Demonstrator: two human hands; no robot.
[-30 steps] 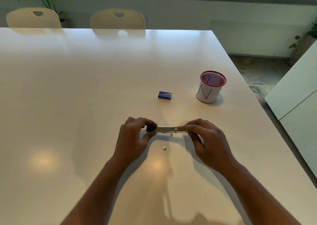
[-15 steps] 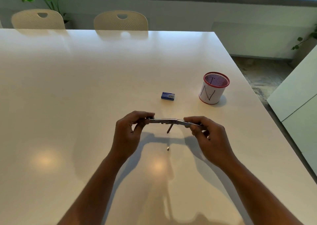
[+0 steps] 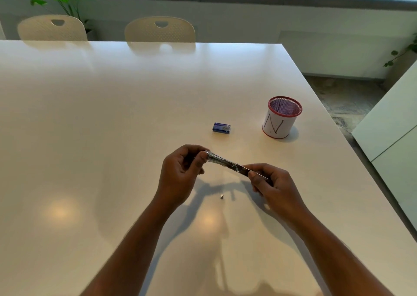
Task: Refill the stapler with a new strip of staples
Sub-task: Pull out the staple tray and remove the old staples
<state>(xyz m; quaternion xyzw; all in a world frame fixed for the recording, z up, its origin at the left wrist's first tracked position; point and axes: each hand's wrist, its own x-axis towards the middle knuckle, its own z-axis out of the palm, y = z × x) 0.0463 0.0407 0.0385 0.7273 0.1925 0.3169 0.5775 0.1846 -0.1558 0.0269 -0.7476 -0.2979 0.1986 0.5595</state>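
Metal stapler (image 3: 228,163) — both hands gripping.

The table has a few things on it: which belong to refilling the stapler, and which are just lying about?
For the job:
stapler, held above the table by left hand and right hand
small blue box, probably staples
tiny metal bit, perhaps a leftover staple

Lying about:
mesh cup marked N
two chairs

Being held above the white table: a slim, silvery metal stapler (image 3: 228,163), blurred, stretched out long and tilting down toward the right. Lying flat farther back, well apart: a small blue rectangular staple box (image 3: 221,127). Resting on the tabletop just below the stapler: a tiny metallic staple piece (image 3: 221,197).
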